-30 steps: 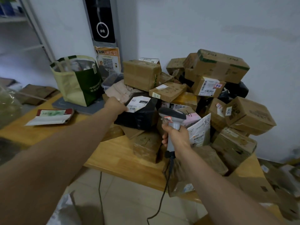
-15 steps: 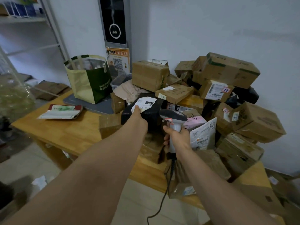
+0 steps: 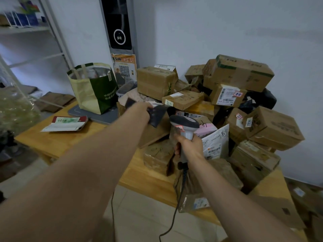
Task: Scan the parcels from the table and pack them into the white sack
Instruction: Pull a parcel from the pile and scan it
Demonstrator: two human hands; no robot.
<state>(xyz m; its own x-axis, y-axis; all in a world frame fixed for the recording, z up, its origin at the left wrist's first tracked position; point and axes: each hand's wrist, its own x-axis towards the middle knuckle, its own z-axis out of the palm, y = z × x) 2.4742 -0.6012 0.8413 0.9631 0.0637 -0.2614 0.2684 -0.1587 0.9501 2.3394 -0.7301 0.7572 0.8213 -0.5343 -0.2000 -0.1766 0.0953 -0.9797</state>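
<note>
Fingers of the left hand point(image 3: 144, 110) grip the black parcel point(image 3: 158, 117), just lifted off the pile point(image 3: 183, 100); right hand point(image 3: 189, 148) clasps the scanner point(image 3: 184, 123), scan likely next.

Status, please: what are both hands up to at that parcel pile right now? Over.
Left hand holds a blurred black parcel over the parcel pile. Right hand grips the barcode scanner. No white sack in view.

Black parcel point(image 3: 157, 115), blurred. Scanner point(image 3: 185, 122): grey w/ red-white sticker. Boxes: brown cardboard; top box point(image 3: 244, 74) has green tape bands. Mailers: one pink point(image 3: 207, 131), one white point(image 3: 216, 144) w/ orange logo. Tote point(image 3: 94, 91), table's point(image 3: 52, 142) back-left corner: cream + dark green. Packet point(image 3: 66, 122), left edge: white/red/green.
</note>
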